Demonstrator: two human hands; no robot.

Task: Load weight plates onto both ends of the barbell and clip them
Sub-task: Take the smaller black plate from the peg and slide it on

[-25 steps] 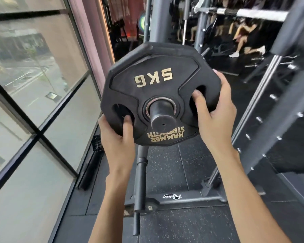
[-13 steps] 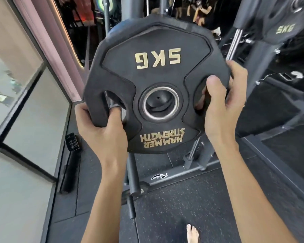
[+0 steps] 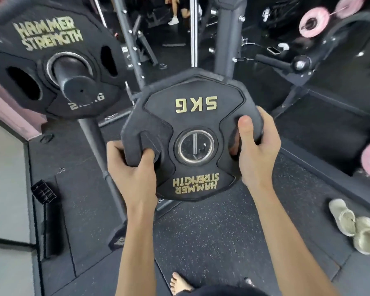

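Note:
I hold a black 5 kg weight plate (image 3: 192, 116) with gold "5KG" and "HAMMER STRENGTH" lettering, upside down, in front of me. My left hand (image 3: 132, 169) grips its lower left edge with the thumb in a grip slot. My right hand (image 3: 256, 152) grips the right edge, thumb on the face. The plate's centre hole is free, with floor visible through it. At upper left a larger black plate (image 3: 30, 45) sits on a black peg (image 3: 75, 82) of the rack.
Rack uprights (image 3: 229, 39) stand behind the plate. Pink plates (image 3: 313, 22) hang at upper right and another at the right edge. A phone (image 3: 275, 50) lies on a dark surface. Beige slippers (image 3: 355, 227) lie on the rubber floor at right. My bare foot (image 3: 179, 284) shows below.
The 5 kg plate came off the peg it sat on and moved down and right in both hands. My view swung right and down.

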